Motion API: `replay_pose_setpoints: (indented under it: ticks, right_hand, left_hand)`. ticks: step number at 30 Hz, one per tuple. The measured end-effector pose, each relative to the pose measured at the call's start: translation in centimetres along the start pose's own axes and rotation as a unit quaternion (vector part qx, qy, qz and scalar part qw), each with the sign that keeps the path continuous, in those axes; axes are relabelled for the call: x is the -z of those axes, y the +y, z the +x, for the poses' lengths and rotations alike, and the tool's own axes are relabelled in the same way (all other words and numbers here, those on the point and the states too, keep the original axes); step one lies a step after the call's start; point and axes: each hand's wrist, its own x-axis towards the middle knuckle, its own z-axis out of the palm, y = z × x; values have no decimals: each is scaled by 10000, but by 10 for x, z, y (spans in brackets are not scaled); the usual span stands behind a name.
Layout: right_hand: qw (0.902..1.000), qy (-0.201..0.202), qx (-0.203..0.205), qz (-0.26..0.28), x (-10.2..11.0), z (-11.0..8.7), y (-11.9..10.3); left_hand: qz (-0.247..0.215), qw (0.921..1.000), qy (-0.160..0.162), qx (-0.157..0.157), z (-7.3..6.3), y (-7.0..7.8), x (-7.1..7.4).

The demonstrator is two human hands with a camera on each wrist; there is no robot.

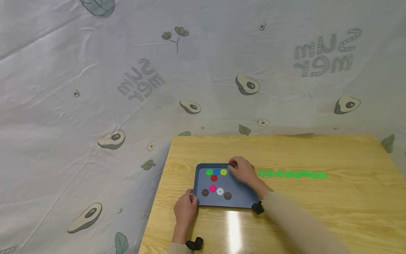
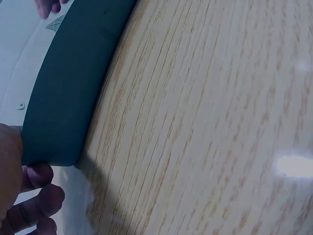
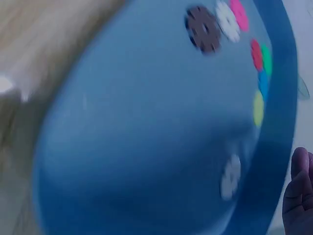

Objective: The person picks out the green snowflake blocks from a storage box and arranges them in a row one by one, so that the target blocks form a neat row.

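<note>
A dark blue-grey tray (image 1: 241, 197) lies on the table with several notched plastic discs in it. Its near left corner is gripped by my left hand (image 1: 185, 208); the left wrist view shows curled fingers (image 2: 45, 199) at the tray's end wall (image 2: 68, 88). My right hand (image 1: 244, 171) is over the far right part of the tray, thumb and fingers pinched together, with a bit of a red disc (image 1: 236, 166) showing at the fingertips. Below that hand, a white disc (image 3: 231, 177) is in the tray, hidden in the head view.
Green, blue (image 1: 216, 171) and yellow discs sit at the tray's far left, a red one (image 1: 214, 178) below them. Nearer are pink, white and brown discs (image 1: 227, 195). Several green discs (image 1: 288, 174) form a row on the wooden table (image 1: 333, 211) to the right. A printed cloth (image 1: 215, 70) hangs behind.
</note>
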Motion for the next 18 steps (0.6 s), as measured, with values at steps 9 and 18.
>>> replay_pose_setpoints:
  ticks: [9,18]
  right_hand:
    - [9972,-646,117,-367,-43,7,-29]
    - [9939,-788,203,-748,-71,15,-43]
  left_hand:
    - [12,9999,-63,113,1,2,2]
    - [54,9998,-129,130,2,0,1]
